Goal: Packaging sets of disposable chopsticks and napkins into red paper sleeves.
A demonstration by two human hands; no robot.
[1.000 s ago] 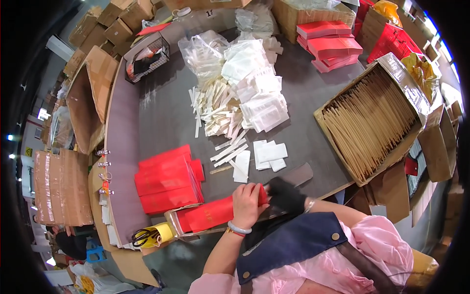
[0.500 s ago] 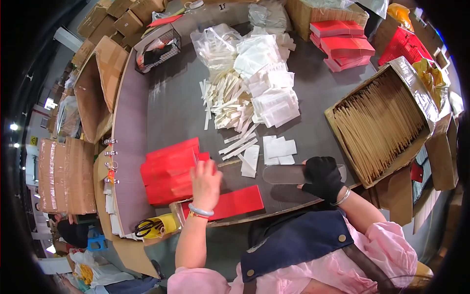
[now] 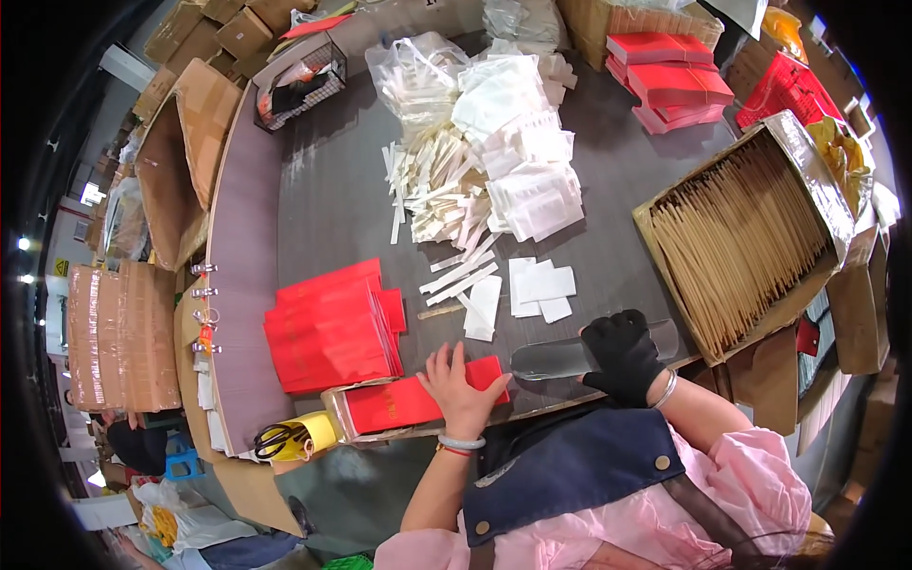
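My left hand (image 3: 464,391), bare with a bracelet, lies with fingers spread over the right part of a long red paper envelope (image 3: 380,407) at the table's front edge. Gold marks show on that envelope. Left of and beyond it sits a stack of red envelopes (image 3: 328,328), slightly fanned. My right hand (image 3: 622,359), in a black fingerless glove, is closed on a long, clear plastic strip (image 3: 544,361) with a rounded end. Small white packets (image 3: 541,285) and narrow white paper strips (image 3: 460,277) lie just beyond, between my hands.
A heap of white packets (image 3: 532,190) and strips fills the table's middle. To the right, an open carton (image 3: 651,223) holds rows of thin brown pieces. Bundled red envelopes (image 3: 670,76) sit far right. A wire basket (image 3: 323,90) stands far left; scissors (image 3: 280,441) rest in a yellow holder (image 3: 321,432).
My left hand has moved right, from the edge of the red stack onto the single envelope. The clear strip has shifted slightly toward me under my right hand.
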